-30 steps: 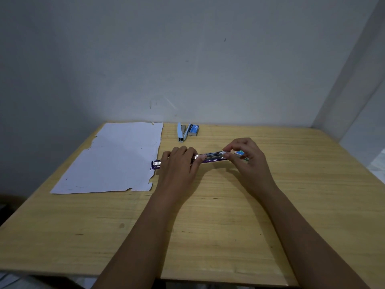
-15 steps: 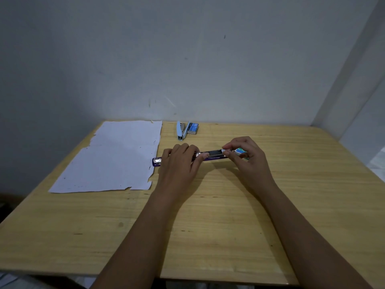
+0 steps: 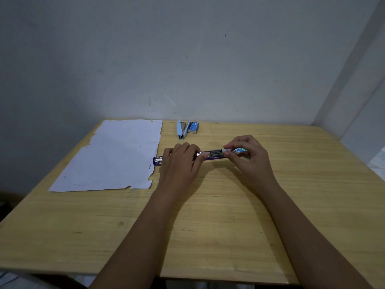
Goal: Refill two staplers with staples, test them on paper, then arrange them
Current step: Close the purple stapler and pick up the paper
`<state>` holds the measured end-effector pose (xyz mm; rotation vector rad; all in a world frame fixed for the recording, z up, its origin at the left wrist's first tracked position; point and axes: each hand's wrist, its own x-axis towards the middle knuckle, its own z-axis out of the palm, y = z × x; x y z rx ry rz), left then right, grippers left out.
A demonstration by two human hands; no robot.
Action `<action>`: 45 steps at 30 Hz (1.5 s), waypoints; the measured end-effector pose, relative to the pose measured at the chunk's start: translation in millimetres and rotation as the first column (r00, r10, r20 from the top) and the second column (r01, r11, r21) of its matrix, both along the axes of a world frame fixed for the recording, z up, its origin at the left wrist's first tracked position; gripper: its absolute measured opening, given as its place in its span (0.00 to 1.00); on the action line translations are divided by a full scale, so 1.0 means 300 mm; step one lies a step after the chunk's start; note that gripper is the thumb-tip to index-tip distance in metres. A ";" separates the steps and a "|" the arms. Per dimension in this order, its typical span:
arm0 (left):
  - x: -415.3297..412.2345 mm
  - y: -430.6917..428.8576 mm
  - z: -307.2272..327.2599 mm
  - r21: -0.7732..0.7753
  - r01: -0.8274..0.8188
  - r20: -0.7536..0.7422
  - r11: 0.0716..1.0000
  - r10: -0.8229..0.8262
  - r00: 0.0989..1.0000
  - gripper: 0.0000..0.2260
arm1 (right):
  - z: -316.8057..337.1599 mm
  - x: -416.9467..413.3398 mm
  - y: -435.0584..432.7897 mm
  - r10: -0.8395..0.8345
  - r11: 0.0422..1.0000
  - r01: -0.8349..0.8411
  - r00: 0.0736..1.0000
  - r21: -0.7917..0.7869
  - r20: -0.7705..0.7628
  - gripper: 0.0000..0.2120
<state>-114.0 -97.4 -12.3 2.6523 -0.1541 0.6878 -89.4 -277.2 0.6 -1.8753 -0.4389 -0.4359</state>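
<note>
Purple stapler (image 3: 213,156), opened long and flat, bares shiny metal inside.

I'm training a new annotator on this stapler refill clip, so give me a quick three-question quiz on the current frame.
1. True or false: the purple stapler lies opened out flat on the table.
2. Beside the light blue stapler lies: A) a blue staple box B) scissors C) a pen.
3. Fill in: the left hand grips the purple stapler, and the torn paper lies to the person's ____ of it.

Key: 1 true; 2 A; 3 left.
</note>
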 end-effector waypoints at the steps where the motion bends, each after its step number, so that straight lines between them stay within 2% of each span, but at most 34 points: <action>1: -0.001 0.000 -0.001 0.007 -0.002 -0.004 1.000 0.002 1.000 0.15 | 0.000 -0.001 0.001 -0.001 1.000 0.001 1.000 -0.003 -0.002 0.07; 5: -0.004 0.001 0.005 -0.009 -0.003 0.018 1.000 0.003 1.000 0.15 | -0.001 -0.002 -0.010 0.005 1.000 -0.005 1.000 0.002 -0.028 0.06; 8: -0.005 0.000 0.008 -0.017 -0.003 0.027 1.000 0.004 1.000 0.15 | 0.008 0.001 -0.016 0.022 0.982 0.010 0.986 0.190 -0.166 0.07; 10: -0.004 -0.002 0.007 -0.013 0.004 0.034 1.000 -0.004 0.999 0.19 | 0.022 0.005 -0.021 0.109 0.933 0.014 0.942 0.361 -0.319 0.10; 13: -0.005 -0.003 0.009 -0.019 0.027 0.073 0.999 -0.025 0.997 0.23 | 0.039 -0.003 -0.020 0.279 0.890 -0.033 0.829 0.455 -0.485 0.12; 15: -0.006 -0.002 0.011 -0.026 0.041 0.102 0.999 -0.038 0.994 0.23 | 0.045 -0.010 -0.016 0.354 0.859 -0.051 0.778 0.510 -0.519 0.11; 17: -0.008 -0.002 0.014 -0.031 0.056 0.116 0.998 -0.052 0.992 0.23 | 0.049 -0.011 -0.017 0.380 0.828 -0.037 0.771 0.560 -0.511 0.10; 23: -0.010 -0.007 0.010 -0.017 0.100 0.059 0.995 -0.098 0.993 0.20 | 0.041 -0.006 -0.019 0.236 0.842 0.087 0.828 0.532 -0.509 0.08; 27: -0.001 0.013 0.002 -0.056 0.060 0.044 0.997 -0.058 0.997 0.19 | 0.032 0.025 -0.056 0.122 0.760 0.262 0.842 0.595 -0.526 0.08; 29: 0.009 0.028 0.002 -0.129 0.045 0.043 0.991 -0.040 0.998 0.17 | 0.024 0.038 -0.077 0.097 0.733 0.301 0.841 0.610 -0.532 0.10; 31: 0.010 0.032 0.009 -0.301 0.097 0.019 0.949 -0.095 0.995 0.15 | 0.018 0.043 -0.086 0.085 0.734 0.305 0.844 0.606 -0.529 0.10; 33: 0.003 0.029 0.024 -0.478 0.141 -0.005 0.867 -0.164 0.987 0.14 | 0.018 0.040 -0.086 0.086 0.744 0.291 0.851 0.601 -0.518 0.11; 37: -0.012 0.032 0.046 -0.696 0.122 0.034 0.708 -0.138 0.990 0.12 | 0.022 0.034 -0.087 0.081 0.761 0.270 0.863 0.590 -0.499 0.12; 42: -0.025 0.025 0.059 -0.803 0.140 0.104 0.579 -0.096 0.990 0.13 | 0.016 0.040 -0.082 0.037 0.775 0.266 0.886 0.574 -0.462 0.13; 45: -0.034 0.019 0.070 -0.782 0.176 0.164 0.598 -0.075 0.984 0.13 | 0.013 0.039 -0.076 -0.014 0.800 0.262 0.908 0.540 -0.419 0.12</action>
